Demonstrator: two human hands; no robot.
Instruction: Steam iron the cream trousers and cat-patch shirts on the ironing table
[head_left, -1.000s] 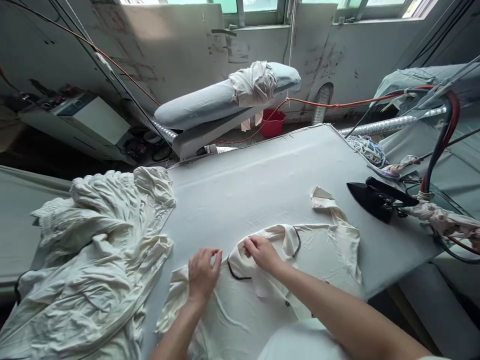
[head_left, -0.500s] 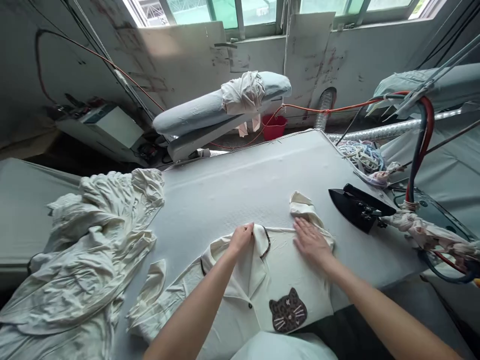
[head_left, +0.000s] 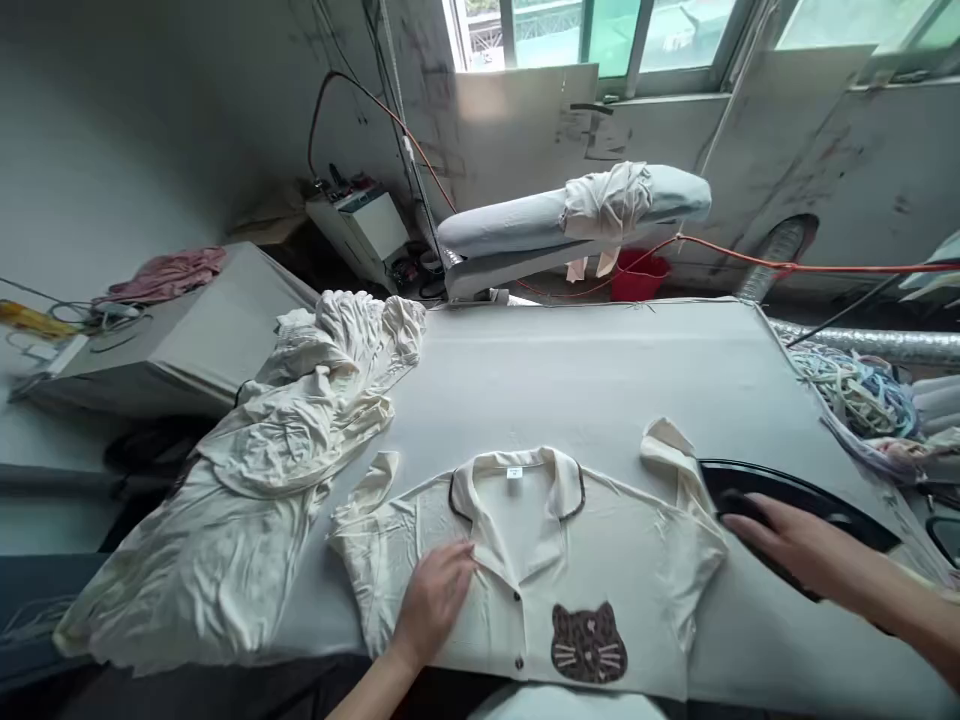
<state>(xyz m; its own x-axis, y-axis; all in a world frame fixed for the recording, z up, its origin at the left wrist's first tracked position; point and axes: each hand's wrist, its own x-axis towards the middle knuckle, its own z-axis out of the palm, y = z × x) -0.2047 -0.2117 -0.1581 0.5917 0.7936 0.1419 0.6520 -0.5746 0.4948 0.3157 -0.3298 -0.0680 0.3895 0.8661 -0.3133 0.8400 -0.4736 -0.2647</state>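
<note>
A cream short-sleeved shirt (head_left: 630, 540) with dark-piped collar, dark buttons and a leopard-pattern cat-face patch (head_left: 589, 643) lies front up on the padded ironing table (head_left: 570, 375). My left hand (head_left: 439, 592) rests on the shirt front beside the left lapel, fingers loosely bent and holding nothing visible. At the shirt's right sleeve, my right hand (head_left: 787, 540) is closed around the handle of a black iron (head_left: 840, 510). The iron is blurred and close to the sleeve; whether it touches the cloth I cannot tell.
A heap of crumpled cream garments (head_left: 262, 500) covers the table's left side. Behind stands a padded sleeve arm (head_left: 510, 220) wrapped in cloth, with a red bucket (head_left: 639, 275) beyond. An orange hose (head_left: 840, 268) crosses at back right, near bundled strips (head_left: 855, 385).
My right hand has left the sleeve and gripped the iron, bringing it towards the shirt. My left hand has let go of the collar and moved down the front. The view has swung left.
</note>
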